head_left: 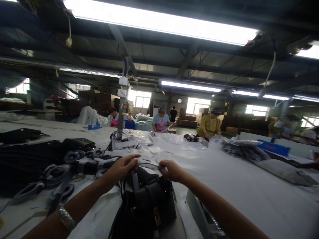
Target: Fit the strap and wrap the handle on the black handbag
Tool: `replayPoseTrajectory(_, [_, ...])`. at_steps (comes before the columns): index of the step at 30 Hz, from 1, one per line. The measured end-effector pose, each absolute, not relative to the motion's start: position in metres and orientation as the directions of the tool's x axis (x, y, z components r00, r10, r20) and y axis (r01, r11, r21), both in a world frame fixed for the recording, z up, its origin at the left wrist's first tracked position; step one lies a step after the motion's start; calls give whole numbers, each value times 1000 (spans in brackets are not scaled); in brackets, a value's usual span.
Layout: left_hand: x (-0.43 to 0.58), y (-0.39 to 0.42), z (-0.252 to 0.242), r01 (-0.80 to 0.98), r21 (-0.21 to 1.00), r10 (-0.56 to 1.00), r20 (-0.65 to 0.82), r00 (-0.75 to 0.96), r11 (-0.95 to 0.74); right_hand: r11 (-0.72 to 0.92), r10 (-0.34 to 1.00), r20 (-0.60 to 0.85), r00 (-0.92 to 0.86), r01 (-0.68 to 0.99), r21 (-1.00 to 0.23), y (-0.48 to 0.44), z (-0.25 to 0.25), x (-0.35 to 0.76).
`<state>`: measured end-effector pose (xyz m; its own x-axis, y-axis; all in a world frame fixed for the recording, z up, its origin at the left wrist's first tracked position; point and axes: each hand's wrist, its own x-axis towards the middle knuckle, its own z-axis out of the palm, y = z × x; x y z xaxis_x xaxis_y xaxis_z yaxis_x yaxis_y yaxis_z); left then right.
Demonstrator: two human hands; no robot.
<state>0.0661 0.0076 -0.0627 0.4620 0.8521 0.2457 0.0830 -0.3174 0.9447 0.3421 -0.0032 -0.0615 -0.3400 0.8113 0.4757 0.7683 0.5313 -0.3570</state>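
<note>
A black handbag (147, 202) with a gold-coloured clasp stands on the white table just in front of me. Above its top, a thin pale strip (149, 164) curves from one hand to the other. My left hand (127, 165) pinches the strip's left end, thumb and forefinger close together. At the other end, my right hand (171, 170) is closed on the strip. Whether the strip lies against the bag's handle I cannot make out. Rolled grey strips (56, 174) lie to the left of my left forearm.
Black bags (27, 159) are piled at the left. A grey metal holder (198, 212) stands right of the handbag. A post (122, 106) rises beyond it. Plastic-wrapped goods (239, 149) and a blue bin (274, 147) sit far right. Several co-workers are across the table.
</note>
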Motion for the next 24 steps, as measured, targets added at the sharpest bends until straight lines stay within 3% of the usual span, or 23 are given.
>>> replayPoseTrajectory(4, [56, -2, -71, 82, 972, 871, 158, 464, -220, 523, 779, 592, -206, 734, -433, 0, -57, 342])
replayPoseTrajectory(9, [58, -21, -62, -3, 993, 777, 96, 623, -121, 522, 759, 642, -111, 693, -497, -6, -36, 328])
replayPoseTrajectory(15, [70, -24, -61, 6, 976, 775, 169, 608, -218, 444, 788, 608, -97, 774, -451, -5, -39, 339])
replayPoseTrajectory(24, [81, -27, -84, -120, 982, 752, 190, 631, -147, 255, 821, 570, -6, 898, -358, 13, -45, 353])
